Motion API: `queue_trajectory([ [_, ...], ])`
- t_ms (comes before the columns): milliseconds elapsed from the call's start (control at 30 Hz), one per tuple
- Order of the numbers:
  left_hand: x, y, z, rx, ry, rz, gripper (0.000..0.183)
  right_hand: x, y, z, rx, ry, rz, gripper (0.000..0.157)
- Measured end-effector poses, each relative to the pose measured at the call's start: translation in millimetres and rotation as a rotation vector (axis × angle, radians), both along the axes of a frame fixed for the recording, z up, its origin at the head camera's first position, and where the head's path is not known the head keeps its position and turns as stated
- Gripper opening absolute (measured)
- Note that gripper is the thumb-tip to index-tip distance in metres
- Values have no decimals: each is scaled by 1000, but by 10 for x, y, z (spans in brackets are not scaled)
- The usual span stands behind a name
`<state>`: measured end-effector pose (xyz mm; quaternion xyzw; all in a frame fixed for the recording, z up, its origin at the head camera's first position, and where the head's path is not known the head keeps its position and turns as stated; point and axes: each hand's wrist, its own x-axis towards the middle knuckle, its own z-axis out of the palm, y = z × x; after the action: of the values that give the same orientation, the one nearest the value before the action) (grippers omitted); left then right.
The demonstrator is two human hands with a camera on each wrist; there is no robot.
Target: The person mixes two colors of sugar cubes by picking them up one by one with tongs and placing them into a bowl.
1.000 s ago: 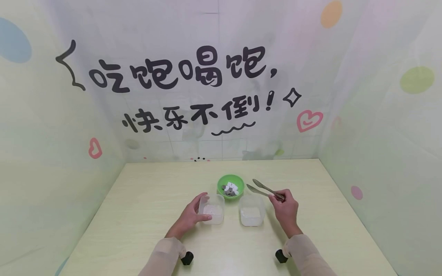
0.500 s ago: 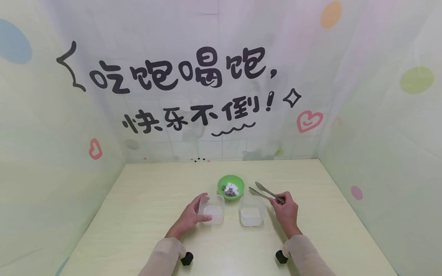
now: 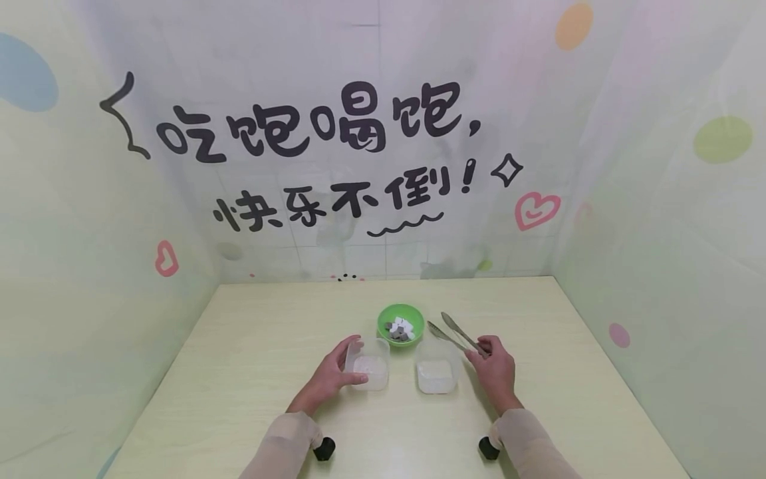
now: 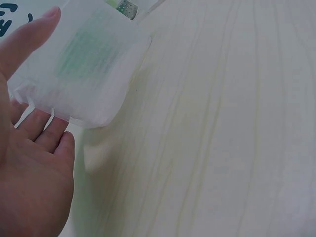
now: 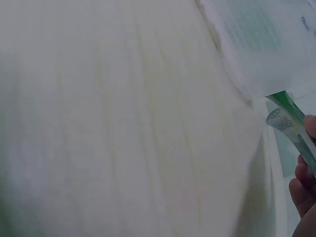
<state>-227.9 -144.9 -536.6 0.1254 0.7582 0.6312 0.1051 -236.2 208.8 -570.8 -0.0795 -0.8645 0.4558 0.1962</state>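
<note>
My left hand [image 3: 329, 374] holds a clear plastic container [image 3: 376, 380] by its left side, thumb across the near side. In the left wrist view the fingers [image 4: 42, 129] lie along its wall. Metal tongs [image 3: 450, 320] are gripped by my right hand [image 3: 495, 372] above the table. Their tips point toward a green bowl [image 3: 399, 309], just right of its rim, and are apart. White cubes [image 3: 401, 324] and grey cubes [image 3: 399, 336] sit in the bowl; nothing is visible between the tips.
A second clear container [image 3: 435, 382] stands right of the first, near the right hand. Both stand in front of the bowl on a pale wooden table [image 3: 269, 319]. A printed curtain [image 3: 383, 253] closes off the back, with others at the sides.
The tongs shift slightly: their tips dip nearer, then lift back and stand a little wider apart. The left hand, both containers and the bowl stay in place.
</note>
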Motion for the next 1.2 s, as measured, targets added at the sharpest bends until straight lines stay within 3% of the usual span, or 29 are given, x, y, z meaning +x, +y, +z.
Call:
queue_trajectory([
  [233,2,0,6,-6,3,0,86,-28,19,-50,32,-114,24,43],
  [567,26,-25,30,-40,13,6,87,-45,-20,-104,35,-153,43,44],
  [800,-106,-53,-248,-85,0,60,94,-29,-26,-53,56,-165,90,43],
  [1200,14,31,-277,-62,-7,93,105,79,40,-14,193,-102,236,57],
])
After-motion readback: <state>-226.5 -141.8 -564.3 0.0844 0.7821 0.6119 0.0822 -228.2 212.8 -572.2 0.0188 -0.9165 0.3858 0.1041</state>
